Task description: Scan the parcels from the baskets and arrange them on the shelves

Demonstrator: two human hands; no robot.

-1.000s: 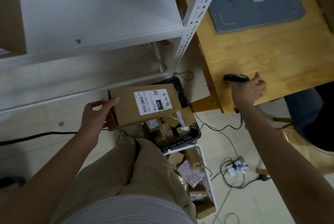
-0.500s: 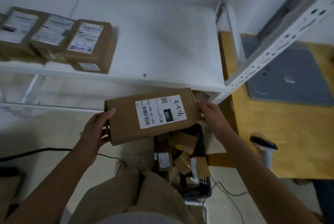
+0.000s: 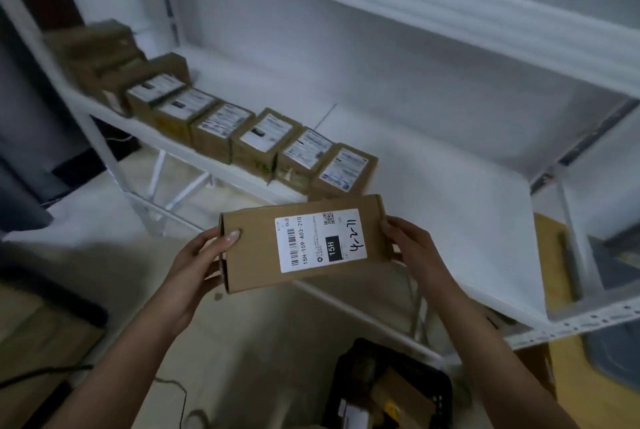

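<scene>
I hold a long brown cardboard parcel [image 3: 256,255] with a white shipping label facing up, in front of the white shelf [image 3: 467,213]. My left hand [image 3: 204,258] grips its left end, thumb on top. My right hand [image 3: 408,245] grips its right end. The parcel hovers just before the shelf's front edge, to the right of a row of several labelled brown parcels [image 3: 263,141] standing along that edge. A black basket [image 3: 440,390] with more parcels sits on the floor below.
An upper white shelf board [image 3: 450,16] runs overhead. The shelf's perforated upright [image 3: 588,321] stands at the right, with a wooden table [image 3: 588,390] beyond it. Dark cables [image 3: 41,376] lie on the tiled floor at the left.
My right hand left the scanner on the table and took the parcel's right end. Both hands lifted the parcel toward the shelf, and my view swung up and left to the row of parcels.
</scene>
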